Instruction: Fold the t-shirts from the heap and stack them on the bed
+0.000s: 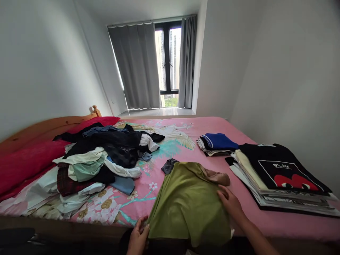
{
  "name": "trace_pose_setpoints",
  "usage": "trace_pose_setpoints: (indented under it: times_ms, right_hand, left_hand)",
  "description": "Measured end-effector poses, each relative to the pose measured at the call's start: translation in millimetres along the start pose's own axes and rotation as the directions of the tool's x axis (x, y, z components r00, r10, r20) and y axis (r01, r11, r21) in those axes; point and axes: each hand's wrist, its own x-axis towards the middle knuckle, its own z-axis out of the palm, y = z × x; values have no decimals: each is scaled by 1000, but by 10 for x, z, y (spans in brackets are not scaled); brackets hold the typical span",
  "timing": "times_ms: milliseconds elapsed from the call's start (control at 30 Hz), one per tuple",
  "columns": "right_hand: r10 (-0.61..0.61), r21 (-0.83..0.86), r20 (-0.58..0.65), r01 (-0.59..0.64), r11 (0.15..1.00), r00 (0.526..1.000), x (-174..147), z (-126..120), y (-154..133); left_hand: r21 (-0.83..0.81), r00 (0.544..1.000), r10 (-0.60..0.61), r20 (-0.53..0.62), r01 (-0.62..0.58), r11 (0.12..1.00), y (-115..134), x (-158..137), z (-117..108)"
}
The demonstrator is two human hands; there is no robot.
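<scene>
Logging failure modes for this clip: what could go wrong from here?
1. The green garment appears to overhang the near edge of the bed, so it might slide off.
2. The right hand is near the taller stack; a bump could skew its uneven layers.
3. The loose pile overlaps heavily; pulling one piece might drag others.

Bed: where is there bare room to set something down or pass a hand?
Most room: the far stretch of the bed, behind the blue stack, and the middle, between that stack and the heap. A narrower strip runs between heap and green garment. The right hand partly fills the gap before the black-topped stack. Crowded: left side, with heap and red pillow.
</scene>
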Motion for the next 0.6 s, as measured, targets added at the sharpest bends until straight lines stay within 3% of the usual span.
trace_pose_setpoints:
  times_ms: [100, 200, 267, 367, 500, 600]
  right_hand:
    - [124, -10, -159, -127, 992, 979, -449, -255, 582]
    - [228, -44, -249, -247, 968, 941, -876, -380, 846]
    - [292, -35, -151, -300, 953, 944, -1104, -315, 881]
    - [308, 47, 40, -310, 950, 951, -1268, -68, 815]
    - [362, 85, 100, -370, 925, 927, -1218, 190, 634]
    - [396, 37, 76, -399, 916, 915, -1196, 136, 553]
  left_hand:
    - [48, 999, -19, -33, 21, 999, -95, -92, -105]
    - [66, 998, 49, -36, -46, 997, -108, -71, -77]
    - [129, 993, 112, -42, -105, 986, -126, -20, -40]
    - [348, 985, 172, -23, -153, 925, -133, 28, -9]
    - [608, 984, 173, 52, -168, 776, -11, -12, -41]
    - [650, 986, 131, 107, -169, 741, 101, -57, -122]
